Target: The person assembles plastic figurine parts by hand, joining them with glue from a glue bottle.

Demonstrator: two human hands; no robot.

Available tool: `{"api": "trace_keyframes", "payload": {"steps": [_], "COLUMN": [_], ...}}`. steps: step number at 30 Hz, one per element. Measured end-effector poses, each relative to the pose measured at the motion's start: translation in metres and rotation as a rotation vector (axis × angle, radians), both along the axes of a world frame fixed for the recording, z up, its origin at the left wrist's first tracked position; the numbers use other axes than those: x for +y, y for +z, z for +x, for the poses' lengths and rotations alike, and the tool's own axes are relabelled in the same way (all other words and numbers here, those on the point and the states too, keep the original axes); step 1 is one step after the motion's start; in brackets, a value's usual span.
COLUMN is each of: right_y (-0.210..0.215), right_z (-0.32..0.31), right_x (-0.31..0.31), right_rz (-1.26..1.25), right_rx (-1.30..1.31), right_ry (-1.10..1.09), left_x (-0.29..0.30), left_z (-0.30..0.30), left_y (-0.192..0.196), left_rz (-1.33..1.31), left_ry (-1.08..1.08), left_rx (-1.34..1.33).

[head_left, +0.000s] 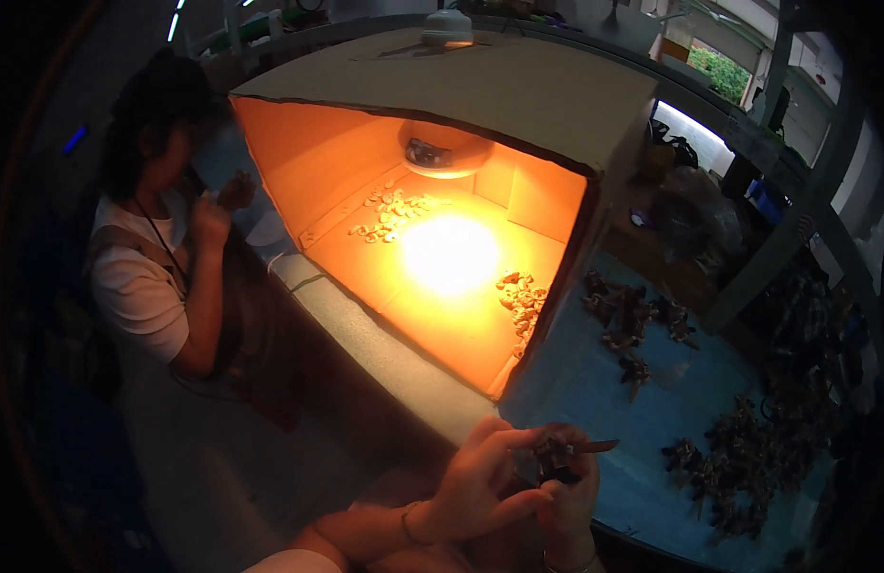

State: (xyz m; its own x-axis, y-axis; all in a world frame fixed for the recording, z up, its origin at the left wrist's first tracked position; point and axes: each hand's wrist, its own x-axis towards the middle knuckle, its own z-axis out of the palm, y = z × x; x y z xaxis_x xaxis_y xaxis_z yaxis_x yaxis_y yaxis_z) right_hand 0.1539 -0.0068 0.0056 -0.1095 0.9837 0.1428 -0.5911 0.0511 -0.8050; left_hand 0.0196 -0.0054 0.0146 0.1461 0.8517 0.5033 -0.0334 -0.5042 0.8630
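My left hand (pixel 475 484) and my right hand (pixel 573 498) meet at the table's near edge. Between their fingers is a small dark figurine-like piece (pixel 554 460), with a brown pointed part sticking out to the right. Both hands are closed on it, and the fingers cover much of its shape. On the blue table surface to the right lies a large heap of similar dark pieces (pixel 747 463). A smaller group of them (pixel 633 315) is spread farther back, beside the box.
A big cardboard box (pixel 518 81), open at the front, stands ahead with a glowing lamp (pixel 447 158) inside. Small pale curved pieces (pixel 394 210) lie at its back left, more small pieces (pixel 523 306) at its right. A co-worker (pixel 160 239) is at the left, hands raised.
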Motion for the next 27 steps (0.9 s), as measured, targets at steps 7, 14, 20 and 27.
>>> {"api": "trace_keyframes", "payload": {"steps": [7,14,20,27], "right_y": [-0.001,0.000,0.006,-0.013], "right_z": [-0.004,-0.005,0.013,0.027], "right_x": [-0.011,-0.013,-0.012,-0.015], "right_rz": [0.037,0.019,-0.034,0.068], "right_rx": [-0.187,-0.158,-0.254,-0.331], "right_ry": [-0.268,-0.161,-0.063,-0.114], "left_x": [-0.007,0.001,0.003,0.006], "left_z": [0.009,0.002,0.001,-0.001], "left_y": [0.004,-0.004,-0.008,-0.010], "left_rz": [-0.008,0.095,0.017,0.098], "left_ry": [0.047,0.027,-0.002,-0.082], "left_rx": [0.143,0.185,0.104,0.219]}}
